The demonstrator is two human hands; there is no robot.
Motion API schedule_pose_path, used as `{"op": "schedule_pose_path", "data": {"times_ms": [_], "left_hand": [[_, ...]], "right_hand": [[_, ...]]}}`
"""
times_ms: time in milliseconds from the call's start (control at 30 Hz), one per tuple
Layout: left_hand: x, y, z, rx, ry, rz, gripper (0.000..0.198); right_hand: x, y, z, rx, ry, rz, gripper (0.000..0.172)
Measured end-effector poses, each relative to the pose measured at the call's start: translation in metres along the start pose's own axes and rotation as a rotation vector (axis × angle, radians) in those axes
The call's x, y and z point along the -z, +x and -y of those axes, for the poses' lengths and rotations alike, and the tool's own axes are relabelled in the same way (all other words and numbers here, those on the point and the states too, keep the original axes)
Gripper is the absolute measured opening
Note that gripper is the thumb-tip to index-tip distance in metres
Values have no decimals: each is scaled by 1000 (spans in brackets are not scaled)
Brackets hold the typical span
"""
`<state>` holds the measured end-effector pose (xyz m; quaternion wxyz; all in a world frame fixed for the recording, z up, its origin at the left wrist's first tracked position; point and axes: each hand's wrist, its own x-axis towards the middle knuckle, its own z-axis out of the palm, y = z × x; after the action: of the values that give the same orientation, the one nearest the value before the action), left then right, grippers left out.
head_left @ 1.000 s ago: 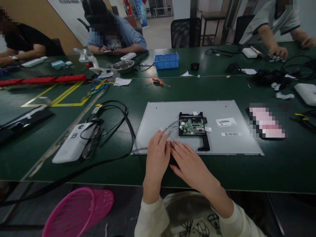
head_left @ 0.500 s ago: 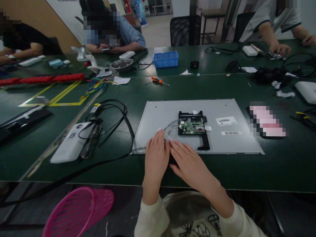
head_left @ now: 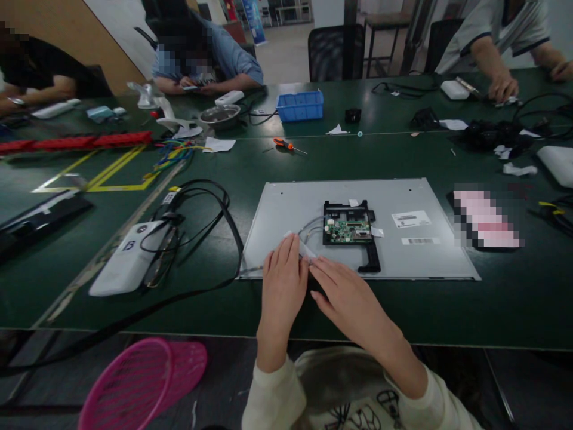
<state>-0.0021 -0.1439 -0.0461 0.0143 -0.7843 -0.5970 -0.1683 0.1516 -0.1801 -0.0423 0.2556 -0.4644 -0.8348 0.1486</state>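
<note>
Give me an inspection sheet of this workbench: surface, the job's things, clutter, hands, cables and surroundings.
Surface: dark green table.
Job's things: grey panel lying flat; green circuit board in a black frame on it; thin wires run from the board toward the hands.
Clutter: orange screwdriver, blue bin, metal bowl, paper scraps.
Hands: left hand and right hand flat, palms down, at the panel's near edge, fingertips by the wires.
Cables: black cable looped beside a white device.
Surroundings: other people working at the far side; pink basket below the table edge.
</note>
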Motion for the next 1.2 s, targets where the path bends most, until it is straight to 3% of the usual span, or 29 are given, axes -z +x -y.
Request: {"op": "schedule_pose_path", "data": {"times_ms": [167, 367, 500, 700, 933, 1067, 1200], "left_hand": [[1, 0, -2, -4, -43, -33, 42], [9, 1, -5, -25, -144, -162, 37], [12, 1, -9, -106, -74, -106, 33], [16, 7, -13, -104, 120, -9, 19], [30, 26, 26, 1, -8, -230, 22], [28, 29, 48, 75, 8, -188, 22], [25, 25, 48, 116, 40, -199, 20]], "right_hand": [[6, 0, 2, -32, 79, -129, 41], [10, 0, 3, -75, 144, -294, 37], [10, -1, 3, -70, 159, -341, 33], [9, -1, 4, -68, 148, -325, 32], [10, -1, 1, -87, 98, -312, 31], [9, 0, 0, -101, 81, -319, 31], [8, 0, 0, -100, 83, -314, 30]]}}
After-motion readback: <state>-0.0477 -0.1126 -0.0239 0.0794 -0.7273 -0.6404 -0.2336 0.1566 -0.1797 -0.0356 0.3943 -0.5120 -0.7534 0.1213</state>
